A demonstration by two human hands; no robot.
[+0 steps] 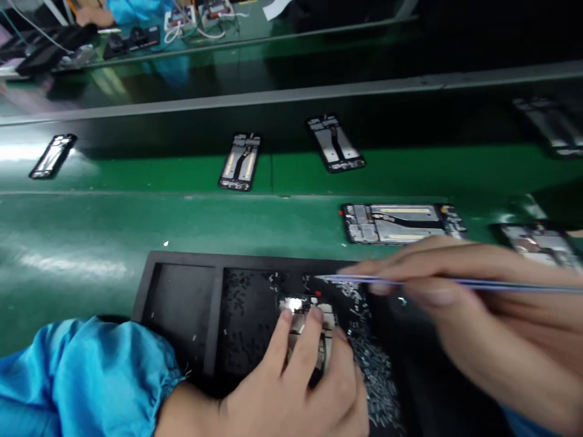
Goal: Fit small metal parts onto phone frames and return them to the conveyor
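My left hand [314, 382] lies over an opened phone [328, 317] and grips it above a black tray [182, 261], its fingers across the phone's upper part. The hand covers most of the phone; a red tab [318, 294] shows at its top edge. Between thumb and fingers, my right hand [460, 285] pinches a pair of thin tweezers [359, 279]. Their tip points left, just above the phone's top edge. Whether the tips hold anything is too small to tell. Many tiny silvery parts [376, 376] lie in the tray to the right of the phone, and small dark parts [239, 291] to its left.
On the green bench, an opened phone [405, 223] lies sideways behind my right hand. Another [537, 243] is at the right. Farther back lie several more phones [240, 162]. Across the line, a co-worker's hand [95, 17] rests near cables and devices [180, 21].
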